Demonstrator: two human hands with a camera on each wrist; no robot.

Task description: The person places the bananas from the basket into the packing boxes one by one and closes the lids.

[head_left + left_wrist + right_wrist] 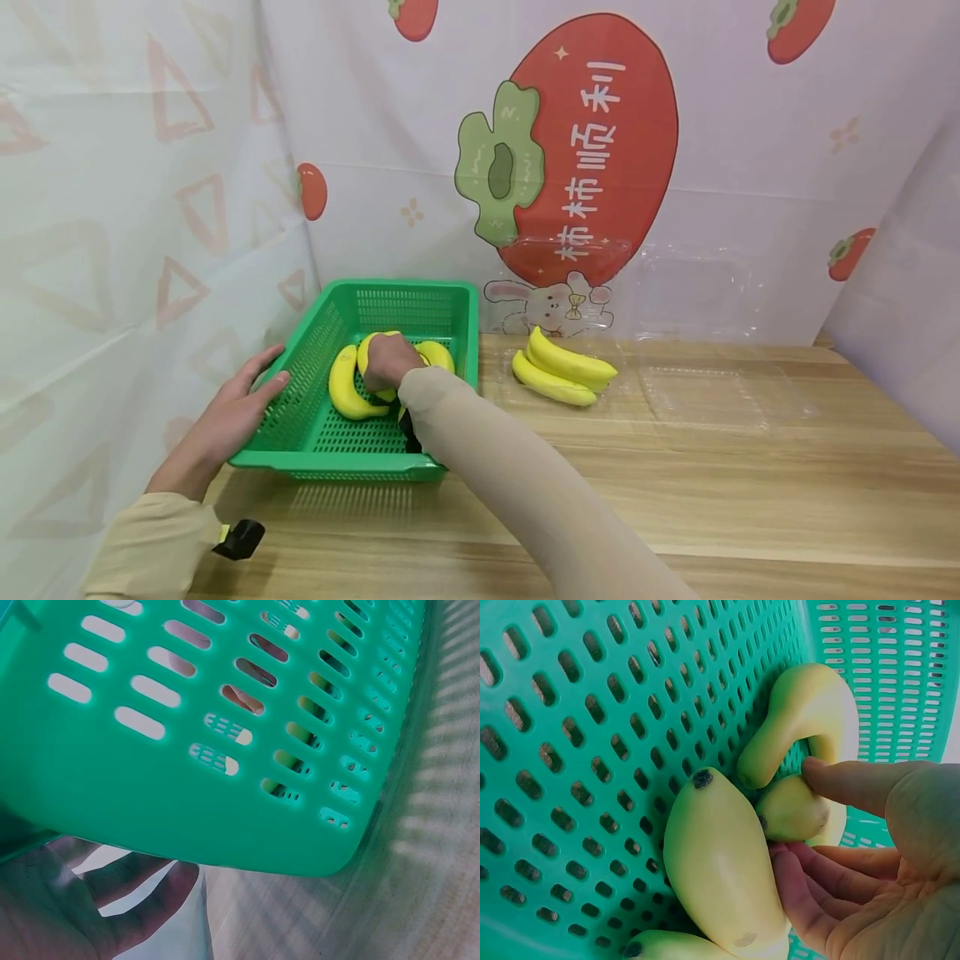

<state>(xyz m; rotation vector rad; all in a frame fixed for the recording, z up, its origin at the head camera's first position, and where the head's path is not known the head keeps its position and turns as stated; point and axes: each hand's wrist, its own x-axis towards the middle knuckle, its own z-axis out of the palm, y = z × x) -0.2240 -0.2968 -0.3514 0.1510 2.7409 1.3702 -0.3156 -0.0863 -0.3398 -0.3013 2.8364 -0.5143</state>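
Note:
A green plastic basket (pixel 360 460) with slotted walls stands at the left, holding several yellow bananas (pixel 346 390). My right hand (pixel 392 364) reaches down inside it. In the right wrist view the thumb and fingers pinch a banana (pixel 793 808) end-on, and most of that banana is hidden. A curved banana (pixel 821 694) lies beyond it, and a thicker-looking banana (pixel 721 859) lies beside the fingers. My left hand (pixel 231 417) rests against the outside of the basket's left wall, its fingers extended near the rim.
Right of the basket, two bananas (pixel 558 371) lie in a clear plastic container (pixel 611 387) with its lid raised against the backdrop. Another clear container (pixel 705 396) stands further right, lid also up. Printed cloth (pixel 750 167) encloses the wooden table (pixel 600 492) at the back and sides.

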